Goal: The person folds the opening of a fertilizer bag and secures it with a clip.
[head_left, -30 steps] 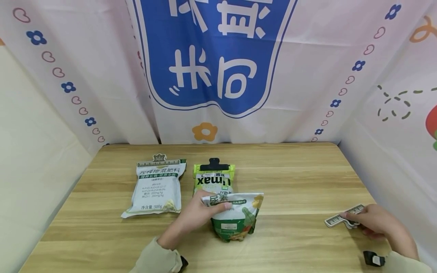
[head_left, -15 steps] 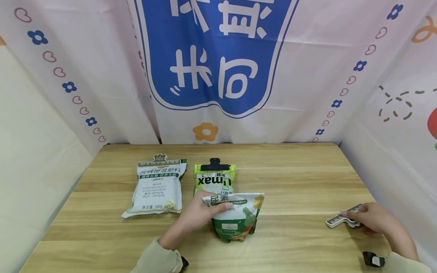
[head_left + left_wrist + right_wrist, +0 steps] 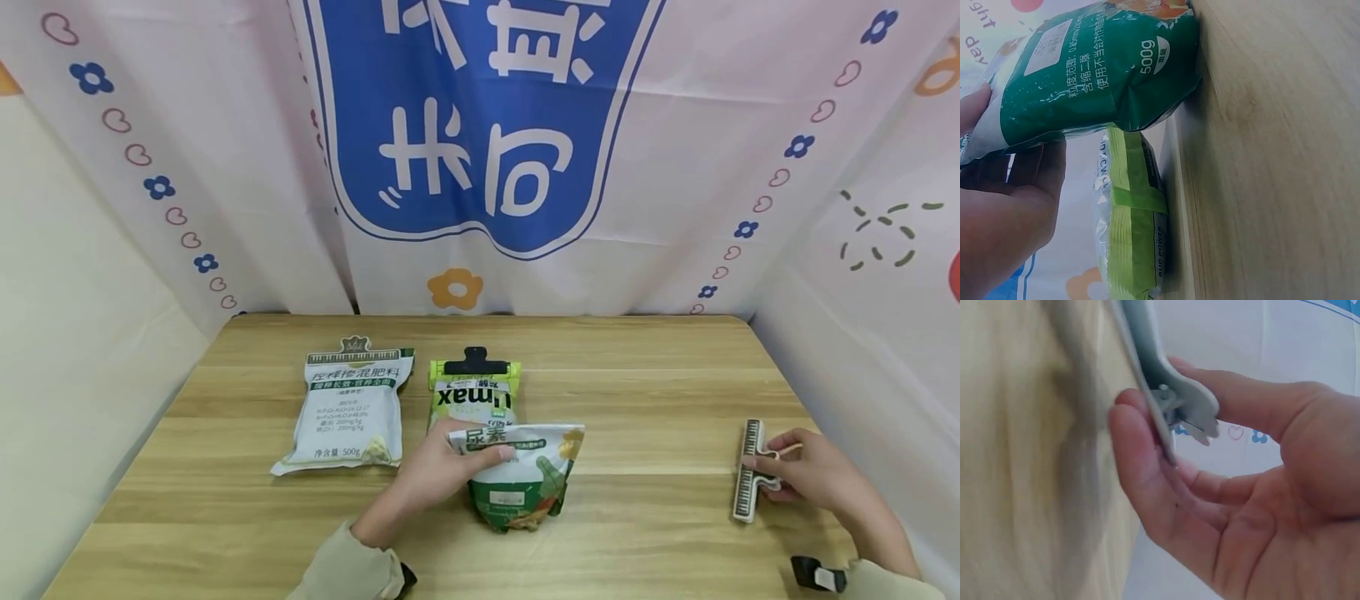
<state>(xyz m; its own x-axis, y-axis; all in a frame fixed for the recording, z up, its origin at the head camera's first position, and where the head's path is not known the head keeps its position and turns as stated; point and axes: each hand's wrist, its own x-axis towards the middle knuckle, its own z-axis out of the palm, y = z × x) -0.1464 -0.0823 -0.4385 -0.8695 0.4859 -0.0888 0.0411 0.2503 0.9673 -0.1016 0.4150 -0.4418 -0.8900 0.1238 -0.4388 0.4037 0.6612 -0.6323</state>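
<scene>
My left hand grips the top of a green-and-white fertilizer bag, thumb on its front face and fingers behind. In the left wrist view the bag tilts, its green base close to the tabletop. Over at the right, my right hand pinches a bag clip with a piano-key pattern. The right wrist view shows the clip's pale plates and its metal spring between thumb and fingers, just above the wood.
A white fertilizer bag with a piano-key clip lies at the left. Behind the held bag lies a lime-green bag with a black clip. Printed cloth walls enclose the wooden table.
My right hand has turned the clip from slanting to nearly upright in the head view. The left hand and its bag hold still; the whole view has shifted slightly.
</scene>
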